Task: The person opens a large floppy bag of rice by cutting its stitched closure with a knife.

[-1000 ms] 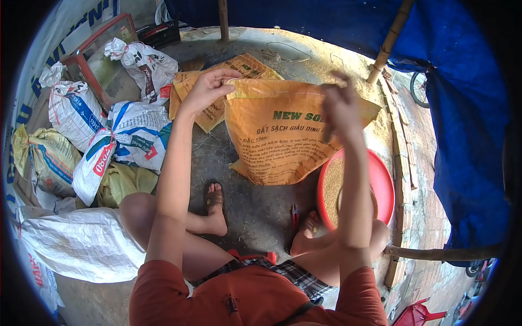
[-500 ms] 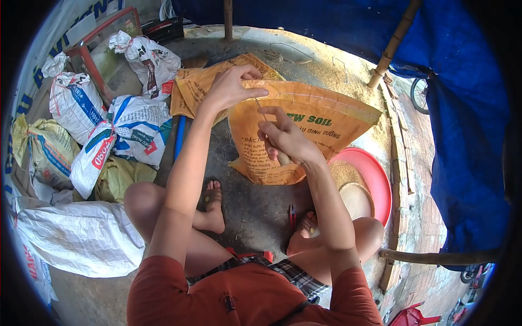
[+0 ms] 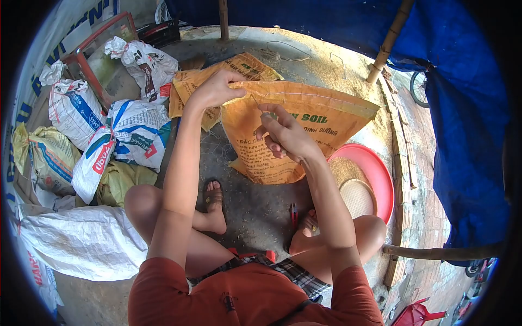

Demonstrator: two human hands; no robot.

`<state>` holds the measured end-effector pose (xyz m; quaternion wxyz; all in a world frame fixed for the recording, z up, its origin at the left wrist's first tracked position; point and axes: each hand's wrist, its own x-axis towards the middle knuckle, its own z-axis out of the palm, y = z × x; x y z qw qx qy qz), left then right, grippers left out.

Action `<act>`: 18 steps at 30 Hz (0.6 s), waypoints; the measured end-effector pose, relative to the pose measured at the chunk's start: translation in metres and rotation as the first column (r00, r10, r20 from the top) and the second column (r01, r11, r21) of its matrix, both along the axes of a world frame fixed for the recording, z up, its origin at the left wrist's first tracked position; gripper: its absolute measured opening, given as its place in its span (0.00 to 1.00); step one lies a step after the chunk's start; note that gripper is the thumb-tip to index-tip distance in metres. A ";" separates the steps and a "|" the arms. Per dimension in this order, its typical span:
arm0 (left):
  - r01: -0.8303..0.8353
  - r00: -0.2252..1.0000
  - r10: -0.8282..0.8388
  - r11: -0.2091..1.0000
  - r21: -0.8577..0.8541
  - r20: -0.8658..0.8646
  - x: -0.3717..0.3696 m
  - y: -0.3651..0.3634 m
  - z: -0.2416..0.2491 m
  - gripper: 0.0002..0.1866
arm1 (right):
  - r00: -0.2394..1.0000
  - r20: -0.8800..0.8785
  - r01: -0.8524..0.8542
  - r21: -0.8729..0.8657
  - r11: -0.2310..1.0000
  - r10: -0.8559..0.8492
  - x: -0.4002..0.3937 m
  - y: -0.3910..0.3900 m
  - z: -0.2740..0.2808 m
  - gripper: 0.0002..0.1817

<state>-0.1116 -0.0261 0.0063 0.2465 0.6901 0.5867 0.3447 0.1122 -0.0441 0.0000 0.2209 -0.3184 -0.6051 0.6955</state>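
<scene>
An orange sack [image 3: 331, 108] with green "SOIL" lettering hangs upright in front of me, a white stitch line running along its top edge. My left hand [image 3: 217, 89] pinches the top left corner of the sack. Just below it, my right hand [image 3: 285, 135] is closed on a thin, needle-like metal tool [image 3: 255, 101], whose tip points up to the sack's edge. The fingers hide most of the tool. Loose threads dangle at the sack's left side.
More orange sacks [image 3: 250, 66] lie behind. Several tied white sacks [image 3: 142, 133] crowd the left. At right are a red basin [image 3: 383, 185] holding grain and a round sieve [image 3: 359, 198]. Pliers [image 3: 294, 214] lie by my foot. Grain [image 3: 348, 68] covers the floor beyond.
My right hand has turned slightly, and the tool's rounded handle end that showed below it is now hidden. My left hand still grips the sack's corner; the view has shifted a little.
</scene>
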 end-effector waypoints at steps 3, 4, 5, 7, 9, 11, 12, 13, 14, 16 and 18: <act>-0.001 1.000 0.001 1.000 -0.005 -0.014 0.000 0.000 -0.002 0.17 | 1.000 -0.012 0.017 0.000 1.000 -0.017 -0.003 -0.001 -0.001 0.21; -0.014 1.000 0.014 1.000 -0.008 -0.004 0.000 -0.001 -0.003 0.17 | 1.000 -0.010 0.027 0.011 1.000 -0.027 -0.003 -0.003 0.000 0.22; -0.015 1.000 0.015 1.000 -0.009 -0.004 0.000 -0.001 -0.003 0.17 | 0.999 -0.008 0.036 0.021 0.999 -0.036 -0.003 -0.003 0.000 0.22; -0.038 0.999 0.038 0.999 0.011 0.031 0.001 -0.002 -0.004 0.17 | 0.999 -0.015 0.038 0.018 0.999 -0.037 -0.003 -0.002 -0.001 0.22; -0.029 0.999 0.029 0.999 0.015 0.028 0.002 -0.001 -0.005 0.17 | 0.999 -0.021 0.043 0.016 0.999 -0.042 -0.002 -0.001 -0.001 0.22; -0.027 0.999 0.027 0.999 0.020 0.024 0.003 -0.002 -0.003 0.17 | 0.999 -0.035 0.036 -0.033 0.999 -0.037 -0.001 -0.001 0.001 0.22; -0.034 0.999 0.033 0.999 0.015 0.021 0.004 -0.003 -0.002 0.17 | 0.999 -0.034 0.033 -0.033 0.999 -0.035 -0.002 -0.002 0.001 0.22; -0.040 0.999 0.039 0.999 0.011 0.017 0.005 -0.004 -0.001 0.18 | 0.999 -0.034 0.031 -0.036 0.999 -0.032 -0.002 -0.003 0.002 0.22; -0.040 0.999 0.040 0.999 0.011 0.017 0.005 -0.004 -0.001 0.18 | 0.999 -0.035 0.029 -0.039 0.999 -0.031 -0.002 -0.003 0.003 0.22; -0.037 0.999 0.036 0.999 0.010 0.017 0.006 -0.003 -0.001 0.18 | 0.998 -0.040 0.036 -0.040 0.999 -0.038 -0.003 -0.003 0.001 0.22; -0.028 0.999 0.028 1.000 0.013 0.028 0.005 -0.003 -0.002 0.18 | 0.998 -0.045 0.043 -0.040 0.998 -0.045 -0.003 -0.002 0.000 0.22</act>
